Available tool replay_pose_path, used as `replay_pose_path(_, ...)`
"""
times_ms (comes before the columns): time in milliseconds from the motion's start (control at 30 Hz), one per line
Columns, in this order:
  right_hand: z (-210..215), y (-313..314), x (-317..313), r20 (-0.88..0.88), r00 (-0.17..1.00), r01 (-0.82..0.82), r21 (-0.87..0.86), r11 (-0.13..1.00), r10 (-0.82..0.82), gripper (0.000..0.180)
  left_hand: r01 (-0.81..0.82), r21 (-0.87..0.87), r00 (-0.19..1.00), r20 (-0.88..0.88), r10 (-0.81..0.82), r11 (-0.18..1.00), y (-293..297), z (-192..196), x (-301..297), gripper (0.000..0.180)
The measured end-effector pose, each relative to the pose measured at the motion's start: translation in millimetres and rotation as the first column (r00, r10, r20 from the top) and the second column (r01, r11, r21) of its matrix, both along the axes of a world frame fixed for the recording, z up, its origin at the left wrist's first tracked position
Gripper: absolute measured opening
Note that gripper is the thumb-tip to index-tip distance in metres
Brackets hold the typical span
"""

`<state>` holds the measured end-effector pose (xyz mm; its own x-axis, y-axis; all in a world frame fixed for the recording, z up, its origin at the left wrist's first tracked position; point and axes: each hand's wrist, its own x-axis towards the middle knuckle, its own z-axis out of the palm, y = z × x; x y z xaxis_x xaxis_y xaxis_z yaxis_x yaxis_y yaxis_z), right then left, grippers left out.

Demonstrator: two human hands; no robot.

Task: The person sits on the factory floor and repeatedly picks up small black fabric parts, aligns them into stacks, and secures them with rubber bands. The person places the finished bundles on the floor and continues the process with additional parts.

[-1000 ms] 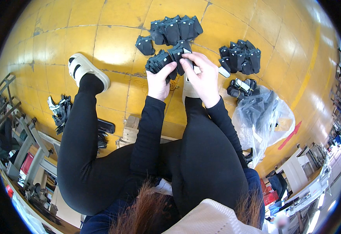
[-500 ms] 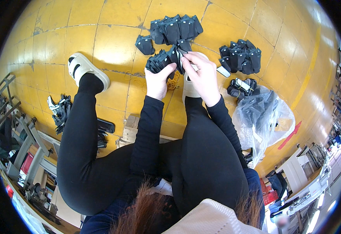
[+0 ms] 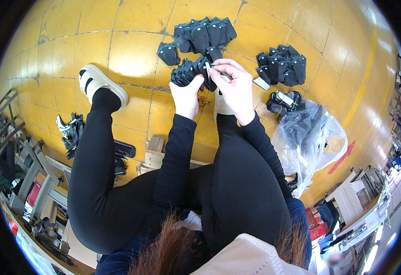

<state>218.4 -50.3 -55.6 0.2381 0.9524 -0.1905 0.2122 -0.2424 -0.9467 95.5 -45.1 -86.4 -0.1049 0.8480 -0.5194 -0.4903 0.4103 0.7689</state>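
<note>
My left hand (image 3: 186,97) is closed around a bundle of small black fabric pieces (image 3: 185,72), fanned out above the fingers with the thumb pressed on the near side. Beside it, my right hand (image 3: 235,90) pinches at the bundle's right end, thumb and index finger on a black fabric piece there. A narrow white strip (image 3: 208,68) shows at those fingertips; whether it is a label or the piece's pale side, I cannot tell. Just beyond the hands, a large cluster of similar black pieces (image 3: 201,36) lies on the floor, with a smaller pile (image 3: 168,53) to its left.
Another black pile (image 3: 280,66) and a white-faced flat object (image 3: 261,83) lie right, above tied bundles (image 3: 285,101) and a clear plastic bag (image 3: 308,137). At left are black-and-white pieces (image 3: 72,133) and a phone (image 3: 124,149). A wooden block (image 3: 154,151) sits between my legs.
My right hand has shifted slightly left and down, closer to my left hand. The white strip at its fingertips now stands out more. The left hand keeps its hold on the bundle.
</note>
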Motion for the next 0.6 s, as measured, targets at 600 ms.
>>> replay_pose_path(600,-7,-1,6,-0.099,0.990,0.103,-0.021,0.994,-0.105,0.010,-0.003,-0.097,1.000,0.021,0.005,0.995,0,-7,-9,0.025)
